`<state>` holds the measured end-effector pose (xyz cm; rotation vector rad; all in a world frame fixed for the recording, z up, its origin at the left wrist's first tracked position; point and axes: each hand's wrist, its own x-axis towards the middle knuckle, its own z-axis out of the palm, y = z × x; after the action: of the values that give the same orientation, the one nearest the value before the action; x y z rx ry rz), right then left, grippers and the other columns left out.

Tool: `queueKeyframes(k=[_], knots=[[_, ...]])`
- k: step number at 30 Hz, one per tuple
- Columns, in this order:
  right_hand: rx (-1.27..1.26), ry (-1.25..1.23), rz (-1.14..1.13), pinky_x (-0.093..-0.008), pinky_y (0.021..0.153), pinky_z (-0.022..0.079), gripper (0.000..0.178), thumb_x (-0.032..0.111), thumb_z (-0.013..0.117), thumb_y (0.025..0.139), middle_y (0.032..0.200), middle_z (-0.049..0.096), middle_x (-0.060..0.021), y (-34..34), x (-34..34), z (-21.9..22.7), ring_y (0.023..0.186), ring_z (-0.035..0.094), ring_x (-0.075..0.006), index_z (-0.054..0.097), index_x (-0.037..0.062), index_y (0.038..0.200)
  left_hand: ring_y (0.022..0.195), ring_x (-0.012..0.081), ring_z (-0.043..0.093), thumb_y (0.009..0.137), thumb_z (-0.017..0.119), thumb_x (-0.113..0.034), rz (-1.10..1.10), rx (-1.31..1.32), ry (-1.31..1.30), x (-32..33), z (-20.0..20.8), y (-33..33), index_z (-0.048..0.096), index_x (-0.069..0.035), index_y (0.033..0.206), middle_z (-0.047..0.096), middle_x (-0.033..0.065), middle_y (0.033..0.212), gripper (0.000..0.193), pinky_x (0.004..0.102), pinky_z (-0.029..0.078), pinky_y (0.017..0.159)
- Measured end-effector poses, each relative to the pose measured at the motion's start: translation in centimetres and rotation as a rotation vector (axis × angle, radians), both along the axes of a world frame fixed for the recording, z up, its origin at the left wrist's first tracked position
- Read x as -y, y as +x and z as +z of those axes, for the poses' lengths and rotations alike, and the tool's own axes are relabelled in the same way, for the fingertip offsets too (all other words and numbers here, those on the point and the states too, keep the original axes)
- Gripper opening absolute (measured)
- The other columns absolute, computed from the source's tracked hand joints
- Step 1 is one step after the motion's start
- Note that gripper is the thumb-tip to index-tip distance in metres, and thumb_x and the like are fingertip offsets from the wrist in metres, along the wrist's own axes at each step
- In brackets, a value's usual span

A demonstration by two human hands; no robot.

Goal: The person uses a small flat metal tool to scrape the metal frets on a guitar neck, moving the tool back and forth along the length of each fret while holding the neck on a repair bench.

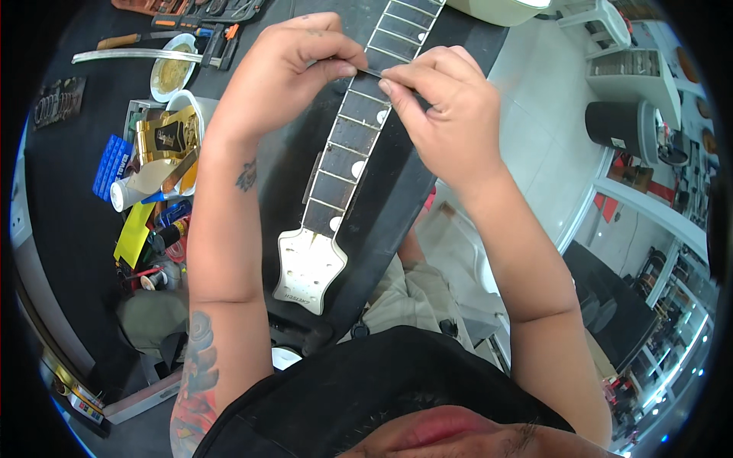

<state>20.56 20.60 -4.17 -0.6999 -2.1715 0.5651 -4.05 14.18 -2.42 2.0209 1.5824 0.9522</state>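
Observation:
A guitar neck (340, 160) lies on the black bench, its white headstock (311, 267) toward me. Its dark fretboard has metal frets and pale round inlays along the right edge. Across the board, between my hands, runs a short thin metal fret (370, 72). My left hand (301, 72) is closed and pinches the fret's left end between thumb and forefinger. At its other end, my right hand (447, 103) pinches it the same way. Whether the fret touches the wood or is seated in its slot, I cannot tell. The fingers cover both ends.
On the left of the bench (229, 195) are a white oval dish (174, 69), a clamp (221, 47), a white tub (200, 107) of supplies and a blue box (112, 168). A cream container (500, 9) stands at the far edge. A black bin (620, 126) is on the right-hand floor.

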Motion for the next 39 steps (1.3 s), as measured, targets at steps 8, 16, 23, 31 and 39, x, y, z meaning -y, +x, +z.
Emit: queueKeyframes(k=[8,16,23,31,39], knots=[[-0.01,0.011,-0.019,-0.0382,0.079,0.058,0.009,0.009,0.092,0.09,0.092,0.078,-0.006,0.0,-1.0,-0.3,0.089,0.071,-0.0261,0.089,0.0077,0.099,0.088,0.0206,0.067,0.094,0.083,0.004,-0.007,-0.012,0.06,-1.4,-0.3,0.7,0.083,0.001,0.107,0.07,0.0066,0.089,0.014,0.0352,0.052,0.08],[-0.017,0.042,-0.072,-0.0384,0.076,0.057,0.011,0.008,0.091,0.09,0.089,0.078,-0.0054,0.0,-2.2,-0.4,0.086,0.07,-0.0248,0.089,0.0065,0.1,0.087,0.0233,0.068,0.096,0.083,-0.001,0.001,-0.074,0.106,-1.7,-0.1,0.8,0.084,0.0,0.109,0.069,0.0076,0.088,0.013,0.0367,0.053,0.08],[-0.016,0.006,0.032,-0.0389,0.076,0.057,0.009,0.008,0.092,0.089,0.09,0.078,-0.0054,0.4,-0.8,-0.1,0.086,0.071,-0.026,0.089,0.0075,0.098,0.086,0.0229,0.067,0.093,0.082,0.003,-0.061,-0.025,0.02,-1.3,0.7,0.6,0.083,0.001,0.107,0.067,0.0077,0.088,0.014,0.0367,0.052,0.079],[0.016,0.011,0.027,-0.039,0.077,0.057,0.009,0.01,0.091,0.09,0.091,0.078,-0.0046,0.7,-0.5,0.1,0.089,0.071,-0.0254,0.088,0.0074,0.098,0.086,0.0245,0.068,0.092,0.082,0.004,-0.09,-0.044,-0.076,-0.1,1.5,0.6,0.082,0.001,0.105,0.068,0.0085,0.089,0.014,0.0366,0.052,0.078],[0.01,-0.011,0.005,-0.0387,0.077,0.057,0.008,0.009,0.09,0.093,0.092,0.079,-0.0056,1.1,-0.2,0.2,0.088,0.071,-0.0253,0.089,0.0068,0.1,0.087,0.0264,0.07,0.094,0.082,0.001,-0.005,-0.083,0.049,-1.1,0.8,1.6,0.082,0.001,0.108,0.069,0.0099,0.09,0.014,0.0373,0.054,0.081]])
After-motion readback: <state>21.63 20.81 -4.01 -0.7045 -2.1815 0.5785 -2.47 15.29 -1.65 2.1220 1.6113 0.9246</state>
